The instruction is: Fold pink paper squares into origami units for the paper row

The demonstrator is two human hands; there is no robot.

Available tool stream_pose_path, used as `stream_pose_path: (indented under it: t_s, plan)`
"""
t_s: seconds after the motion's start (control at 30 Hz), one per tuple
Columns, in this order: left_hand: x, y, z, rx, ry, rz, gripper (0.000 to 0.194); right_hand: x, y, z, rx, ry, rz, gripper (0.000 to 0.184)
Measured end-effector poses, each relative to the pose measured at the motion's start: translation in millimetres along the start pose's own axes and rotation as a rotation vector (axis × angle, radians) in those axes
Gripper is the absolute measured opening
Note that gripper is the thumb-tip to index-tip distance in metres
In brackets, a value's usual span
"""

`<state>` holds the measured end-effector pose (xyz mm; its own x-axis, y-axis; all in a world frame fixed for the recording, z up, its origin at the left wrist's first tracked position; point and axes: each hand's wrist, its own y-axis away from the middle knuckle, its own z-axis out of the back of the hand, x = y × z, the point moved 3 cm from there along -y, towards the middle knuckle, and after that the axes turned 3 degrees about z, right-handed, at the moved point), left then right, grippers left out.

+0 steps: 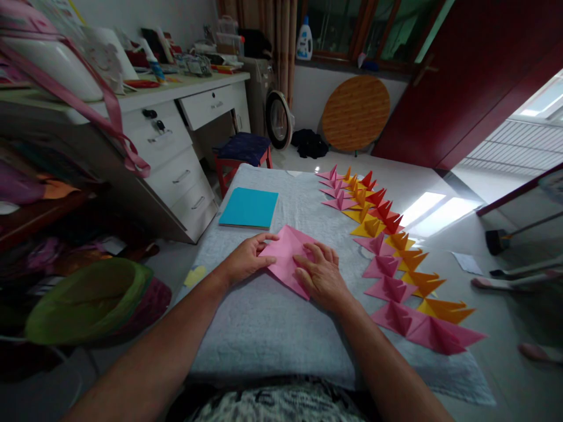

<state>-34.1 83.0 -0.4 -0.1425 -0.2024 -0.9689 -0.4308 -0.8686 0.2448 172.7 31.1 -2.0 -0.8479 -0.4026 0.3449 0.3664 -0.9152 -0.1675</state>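
A pink sheet of origami paper (288, 256) lies on the cloth-covered table (268, 328), turned so a corner points away from me. My left hand (250, 255) pinches its left corner between thumb and fingers. Over the right part of the sheet rests my right hand (323, 272), palm down with its fingers spread on the paper. Beyond my left hand sits a stack of paper squares with a blue top sheet (249, 208). Along the table's right side stand rows of folded paper cranes in pink (391, 287), yellow (422, 283) and red (386, 212).
A small yellow scrap (194, 276) lies at the table's left edge. A green-lined bin (88, 302) stands on the floor at left, near a white desk (176, 170). Behind the table are a stool (243, 148), a washing machine with its door open (278, 120) and a round wooden tabletop (356, 111).
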Motion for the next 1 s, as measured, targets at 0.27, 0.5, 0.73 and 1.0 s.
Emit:
stream_pose_path:
  t_s: [0.27,0.5,0.73,1.0]
  plan:
    - [-3.9,6.4,-4.0,0.034,0.018,-0.080,0.061,-5.5,0.3,-1.6,-0.100,-0.054,0.021,0.034]
    - [-2.5,6.1,0.9,-0.088,-0.109,-0.034,0.046,-44.9,5.9,-3.7,-0.382,-0.122,-0.242,0.055]
    - [-2.2,2.2,2.3,-0.173,-0.101,-0.121,0.051,-42.8,5.1,5.6,-0.430,-0.534,-0.296,0.034]
    - [-3.0,4.5,-2.4,-0.242,-0.282,-0.233,0.050,-36.7,4.7,8.7,-0.438,-0.698,-0.276,0.021]
